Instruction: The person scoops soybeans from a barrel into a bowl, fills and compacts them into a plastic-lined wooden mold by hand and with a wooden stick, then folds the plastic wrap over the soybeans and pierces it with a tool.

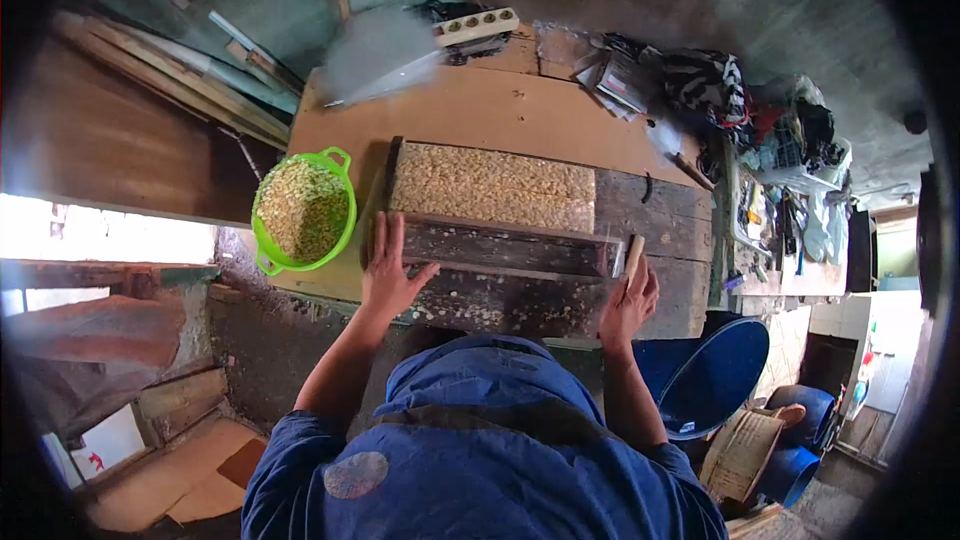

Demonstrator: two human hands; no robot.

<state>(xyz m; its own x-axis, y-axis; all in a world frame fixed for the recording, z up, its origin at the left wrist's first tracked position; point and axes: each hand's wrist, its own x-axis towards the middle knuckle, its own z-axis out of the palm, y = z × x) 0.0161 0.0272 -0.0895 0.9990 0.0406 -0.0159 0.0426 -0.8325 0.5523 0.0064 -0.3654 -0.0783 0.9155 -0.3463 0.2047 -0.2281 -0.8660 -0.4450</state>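
A rectangular slab of pale, nut-like pieces (490, 186) lies on a dark wooden board (660, 208), bordered on its left by a dark strip. Along the slab's near side runs a long dark wooden bar (500, 248). My left hand (392, 268) has its fingers apart, touching the left end of this bar. At the right end, my right hand (628, 306) is closed around a light wooden handle (634, 257); what the handle belongs to is unclear. Loose pale pieces are scattered on the board nearest me.
A green colander (344, 225) of similar pale pieces stands left of the slab. Behind are a power strip (477, 27), papers (615, 85) and plastic bags (705, 85). A blue barrel (705, 370) stands below the table's right side. Planks (180, 70) lean at the far left.
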